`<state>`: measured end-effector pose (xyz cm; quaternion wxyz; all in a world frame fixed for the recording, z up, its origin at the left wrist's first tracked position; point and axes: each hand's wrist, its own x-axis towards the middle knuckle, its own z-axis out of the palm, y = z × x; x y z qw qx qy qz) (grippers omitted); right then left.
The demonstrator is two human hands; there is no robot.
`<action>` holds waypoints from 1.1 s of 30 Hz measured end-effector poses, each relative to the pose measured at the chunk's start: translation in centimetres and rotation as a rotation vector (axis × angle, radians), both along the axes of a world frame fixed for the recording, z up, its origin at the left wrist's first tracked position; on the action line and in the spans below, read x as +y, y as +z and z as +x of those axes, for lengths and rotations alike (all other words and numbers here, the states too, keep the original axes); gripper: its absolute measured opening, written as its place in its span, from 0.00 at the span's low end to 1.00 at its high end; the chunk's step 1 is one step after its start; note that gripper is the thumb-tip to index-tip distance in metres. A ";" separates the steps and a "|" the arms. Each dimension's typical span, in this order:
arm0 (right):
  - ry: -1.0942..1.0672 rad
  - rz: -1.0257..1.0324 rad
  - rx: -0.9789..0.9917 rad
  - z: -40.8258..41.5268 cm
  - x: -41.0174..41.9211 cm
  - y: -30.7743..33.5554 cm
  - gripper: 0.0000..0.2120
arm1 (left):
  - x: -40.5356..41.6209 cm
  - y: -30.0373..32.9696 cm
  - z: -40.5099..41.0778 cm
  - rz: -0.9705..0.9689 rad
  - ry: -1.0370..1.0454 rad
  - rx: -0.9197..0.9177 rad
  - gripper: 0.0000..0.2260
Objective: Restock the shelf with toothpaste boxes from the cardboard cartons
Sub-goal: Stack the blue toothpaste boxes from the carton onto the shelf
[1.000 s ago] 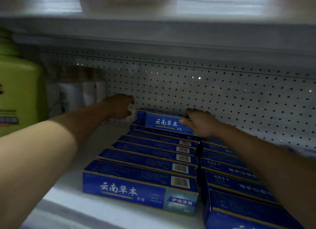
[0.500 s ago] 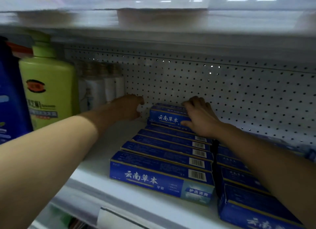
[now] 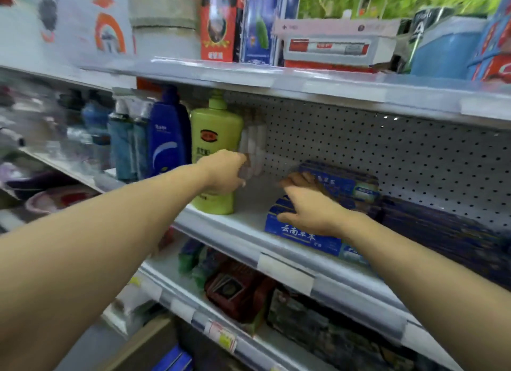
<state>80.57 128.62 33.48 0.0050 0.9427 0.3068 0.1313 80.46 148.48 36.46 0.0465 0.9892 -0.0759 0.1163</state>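
Note:
A row of blue toothpaste boxes lies flat on the white middle shelf, running back to the pegboard. The rearmost box sits higher than the others. A second, blurred row of blue boxes lies to the right. My right hand hovers over the first row with fingers spread and holds nothing. Left of the boxes, my left hand hangs loosely curled and empty in front of a green bottle.
Blue bottles and spray cans stand left of the green bottle. The upper shelf carries boxed goods just above my hands. The lower shelf holds dark packages. A brown cardboard edge shows at the bottom.
Both hands have let go of the rear box and drawn back toward the shelf front. The view has pulled back and swung left, so upper and lower shelves show.

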 end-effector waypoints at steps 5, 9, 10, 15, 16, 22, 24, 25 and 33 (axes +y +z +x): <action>0.113 -0.056 0.035 -5.8 6.1 -2.5 0.29 | 5.3 -2.1 -7.6 -0.038 0.025 0.065 0.21; 0.194 -0.060 0.100 -10.1 10.7 -5.9 0.30 | 9.4 -5.6 -13.2 -0.081 0.097 0.134 0.20; 0.214 -0.066 0.120 -11.1 11.7 -6.9 0.30 | 10.3 -6.7 -14.5 -0.087 0.115 0.153 0.19; 0.285 -0.141 0.231 -14.5 15.7 -12.4 0.31 | 14.6 -13.2 -20.2 -0.139 0.206 0.294 0.21; 0.299 -0.149 0.258 -15.0 16.3 -13.5 0.31 | 15.4 -14.7 -21.0 -0.153 0.220 0.321 0.22; 0.344 -0.221 0.439 -15.5 18.9 -21.2 0.32 | 18.8 -23.9 -24.9 -0.198 0.336 0.498 0.23; 0.339 -0.264 0.487 -14.9 19.5 -24.1 0.31 | 19.7 -27.0 -25.6 -0.218 0.376 0.552 0.23; 0.337 -0.281 0.507 -14.4 19.8 -25.6 0.31 | 20.1 -28.6 -25.9 -0.226 0.393 0.578 0.22; 0.273 -0.416 0.657 -8.4 19.9 -37.3 0.27 | 20.8 -39.9 -24.8 -0.272 0.476 0.729 0.23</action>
